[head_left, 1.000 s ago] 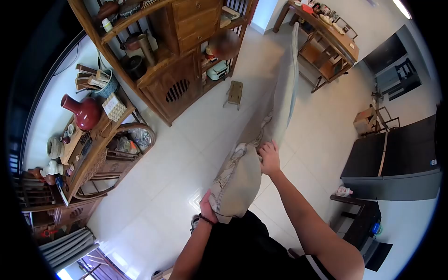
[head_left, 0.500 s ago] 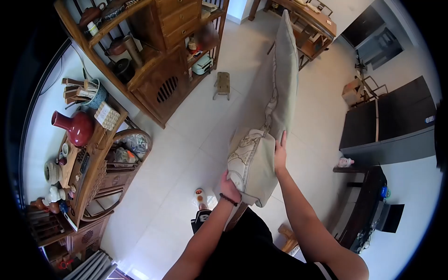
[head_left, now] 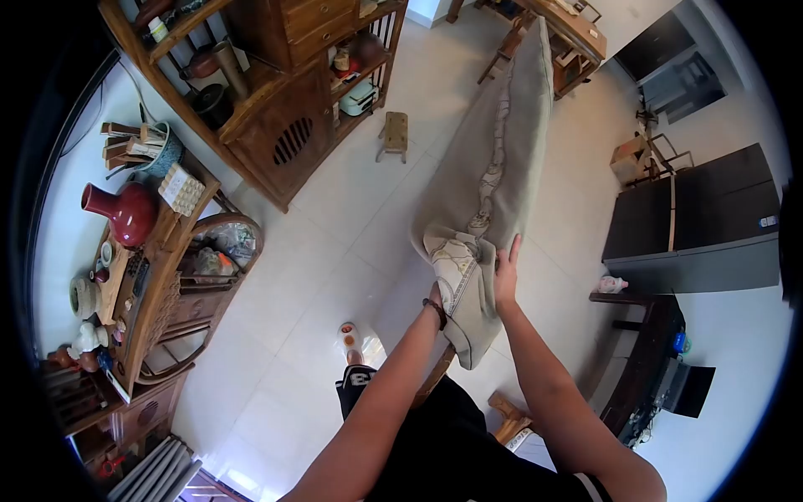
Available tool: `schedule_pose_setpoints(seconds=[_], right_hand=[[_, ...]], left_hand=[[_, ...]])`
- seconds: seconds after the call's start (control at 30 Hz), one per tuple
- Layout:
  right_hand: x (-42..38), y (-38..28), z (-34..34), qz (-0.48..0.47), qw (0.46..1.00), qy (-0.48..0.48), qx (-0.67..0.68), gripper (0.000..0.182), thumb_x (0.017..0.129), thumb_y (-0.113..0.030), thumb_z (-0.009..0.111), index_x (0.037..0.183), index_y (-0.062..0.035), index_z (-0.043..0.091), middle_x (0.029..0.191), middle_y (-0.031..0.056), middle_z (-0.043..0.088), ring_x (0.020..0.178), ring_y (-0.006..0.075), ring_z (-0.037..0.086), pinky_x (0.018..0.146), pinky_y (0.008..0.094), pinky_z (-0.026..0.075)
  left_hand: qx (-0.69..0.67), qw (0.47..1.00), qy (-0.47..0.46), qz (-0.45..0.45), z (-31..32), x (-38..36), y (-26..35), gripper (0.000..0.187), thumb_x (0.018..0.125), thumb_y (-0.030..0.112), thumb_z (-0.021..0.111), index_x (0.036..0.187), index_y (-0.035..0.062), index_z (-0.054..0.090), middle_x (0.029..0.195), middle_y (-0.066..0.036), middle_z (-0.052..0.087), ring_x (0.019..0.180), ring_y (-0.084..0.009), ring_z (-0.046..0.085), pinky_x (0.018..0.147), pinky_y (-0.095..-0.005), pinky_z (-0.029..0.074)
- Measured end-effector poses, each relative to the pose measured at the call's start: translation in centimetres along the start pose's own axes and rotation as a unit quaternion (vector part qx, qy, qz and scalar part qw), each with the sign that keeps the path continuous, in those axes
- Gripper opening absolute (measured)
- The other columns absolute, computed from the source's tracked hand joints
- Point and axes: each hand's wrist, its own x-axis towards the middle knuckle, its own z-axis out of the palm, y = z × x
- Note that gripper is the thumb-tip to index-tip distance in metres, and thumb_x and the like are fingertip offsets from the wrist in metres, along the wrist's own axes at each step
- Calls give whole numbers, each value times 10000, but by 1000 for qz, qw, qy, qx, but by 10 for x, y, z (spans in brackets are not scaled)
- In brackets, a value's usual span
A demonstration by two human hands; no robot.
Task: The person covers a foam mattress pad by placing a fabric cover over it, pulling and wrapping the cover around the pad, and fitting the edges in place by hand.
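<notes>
A long beige seat cushion (head_left: 523, 142) stands on edge in front of me, stretching away toward the far table. A patterned band runs down its side, and the near end is bunched with folded fabric. My left hand (head_left: 436, 294), with a dark bead bracelet at the wrist, grips the bunched near end from the left; its fingers are mostly hidden by the fabric. On the other side my right hand (head_left: 506, 272) holds the cushion's right face, fingers pointing up along the cloth. Below the near end a strip of brown wood (head_left: 437, 372) shows.
A small wooden stool (head_left: 395, 135) stands on the tiled floor. Left are a wooden cabinet (head_left: 284, 142) and a side table with a red vase (head_left: 125, 213). A dark desk (head_left: 644, 360) is at right; a wooden table (head_left: 577, 33) stands at the back.
The cushion has turned so that more of its left face shows, and its far end has shifted right. My left hand has moved up and farther behind the fabric.
</notes>
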Motion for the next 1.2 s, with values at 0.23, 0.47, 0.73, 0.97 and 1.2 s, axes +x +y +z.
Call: schedule_pose_setpoints(seconds=[0.23,0.47,0.73,0.97,1.2], right_hand=[[6,-13,-29,55,996,-54,33,149,899,-148,601,1022,-65,606,1632,171,134,905,378,667,784,442,530],[9,-21,-28,67,996,-55,-34,198,913,-219,602,1021,-57,638,1599,186,240,876,358,673,805,425,535],[77,12,-22,170,983,53,-38,555,858,-392,680,1241,-32,503,1361,294,495,1069,453,617,954,478,479],[128,46,-27,214,973,-59,-66,702,749,-342,746,1261,42,457,1163,325,623,1098,467,614,937,495,495],[127,52,-13,231,971,2,-63,548,784,-277,720,1167,36,484,1112,316,640,1053,460,628,916,496,494]], left_hand=[[-86,992,-49,76,-45,-38,-5,546,998,399,303,1346,62,554,1221,-128,662,1064,-311,665,950,-430,534],[-88,975,-63,193,-61,-52,-43,346,1006,181,421,1252,-5,578,1128,-123,682,948,-241,692,817,-359,578],[233,928,-15,292,-67,-73,-56,234,951,27,521,1132,-34,656,1099,-116,701,927,-221,697,782,-300,563],[524,658,2,540,-4,-230,16,96,825,0,536,732,-16,554,685,-175,496,630,-321,542,575,-373,419],[198,940,53,273,-133,-132,-3,193,925,147,504,845,23,628,892,-72,662,778,-224,600,731,-351,484]])
